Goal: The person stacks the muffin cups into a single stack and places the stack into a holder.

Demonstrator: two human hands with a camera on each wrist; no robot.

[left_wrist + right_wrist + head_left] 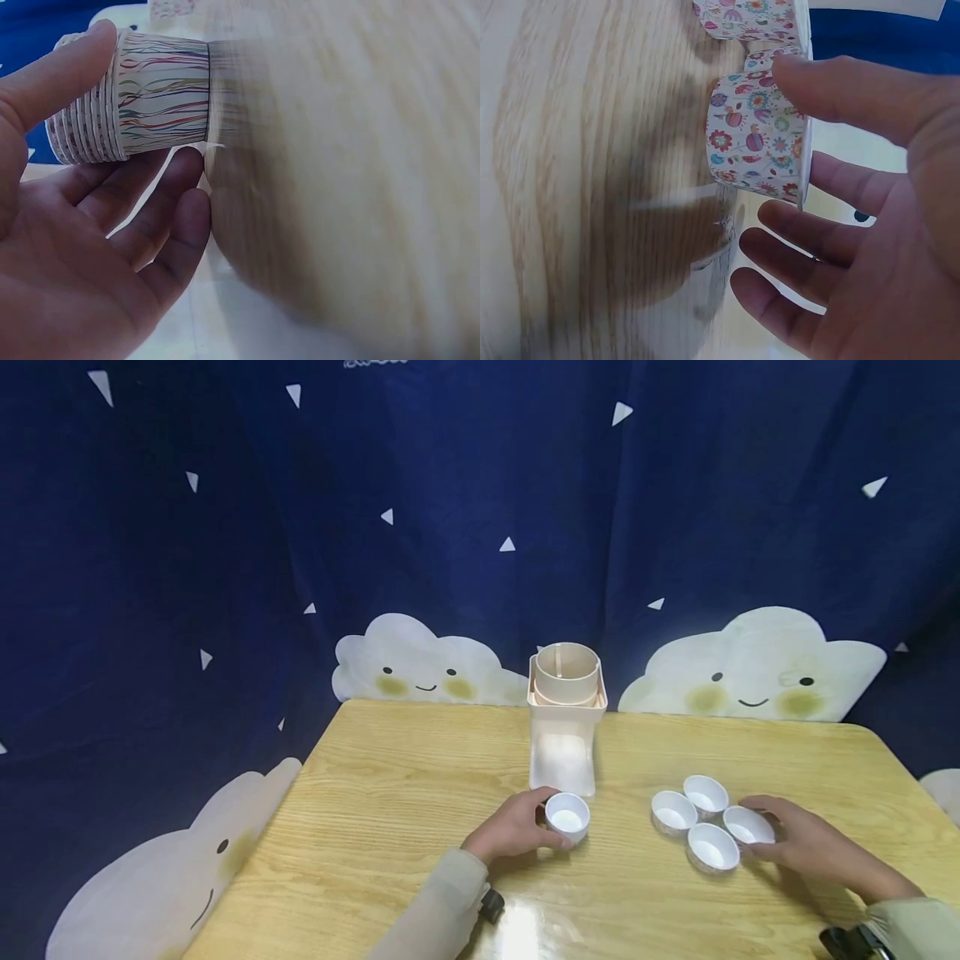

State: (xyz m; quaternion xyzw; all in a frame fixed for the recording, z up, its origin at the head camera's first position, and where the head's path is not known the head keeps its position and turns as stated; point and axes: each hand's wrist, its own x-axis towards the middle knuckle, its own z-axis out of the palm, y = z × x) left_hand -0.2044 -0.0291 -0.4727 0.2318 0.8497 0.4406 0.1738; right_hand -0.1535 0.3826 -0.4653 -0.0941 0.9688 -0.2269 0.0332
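Left hand (513, 828) cups a striped cup stack (142, 97) standing on the counter (390, 793) before the dispenser (565, 727) — thumb and fingers (169, 217) curled about it. Right hand (806, 843) touches a floral cup (757, 142) — fingers relaxed, thumb on its rim.

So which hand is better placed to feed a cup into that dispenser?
Probably the left hand: it grips a stack of cups just in front of the dispenser. The right hand sits farther away.

Glossy wooden table (390, 793), paper cups (567, 817)
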